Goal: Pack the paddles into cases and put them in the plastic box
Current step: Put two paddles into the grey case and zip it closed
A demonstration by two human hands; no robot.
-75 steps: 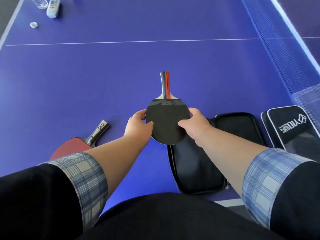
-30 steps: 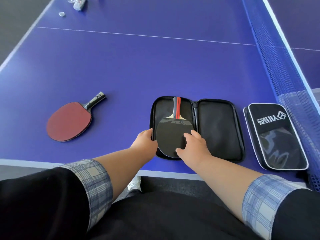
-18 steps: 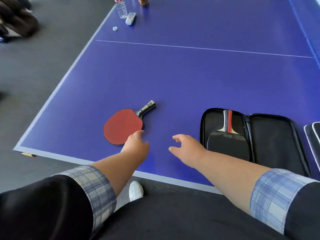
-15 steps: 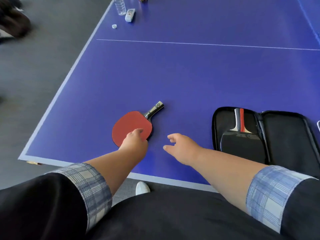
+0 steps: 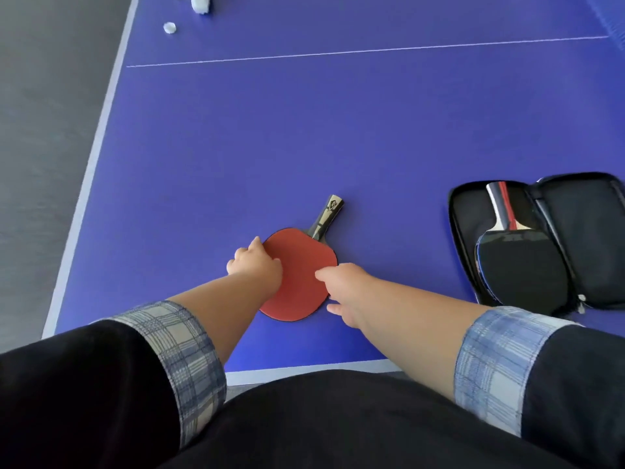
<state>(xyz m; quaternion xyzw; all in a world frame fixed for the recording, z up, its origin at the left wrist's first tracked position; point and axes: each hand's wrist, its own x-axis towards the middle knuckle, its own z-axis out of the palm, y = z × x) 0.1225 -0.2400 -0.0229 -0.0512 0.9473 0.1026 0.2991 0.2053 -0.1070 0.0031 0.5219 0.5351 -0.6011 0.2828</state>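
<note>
A red paddle [image 5: 301,279] lies flat on the blue table [image 5: 304,130] near its front edge, its dark handle pointing away to the right. My left hand [image 5: 255,264] curls over the blade's left rim. My right hand [image 5: 348,289] pinches the right rim, thumb on the red face and fingers at the edge. To the right a black zip case [image 5: 463,211] lies open, and a black paddle [image 5: 521,265] with a red-striped handle rests in its left half. The plastic box is out of view.
The table's left edge runs diagonally beside grey floor [image 5: 40,130]. A small white cap [image 5: 169,27] and a white object [image 5: 201,3] sit at the far left corner. The case's right half [image 5: 588,238] holds nothing.
Both hands left the black paddle in the open case and moved left. They have closed in on the red paddle from either side and now touch its rim. The camera swung left.
</note>
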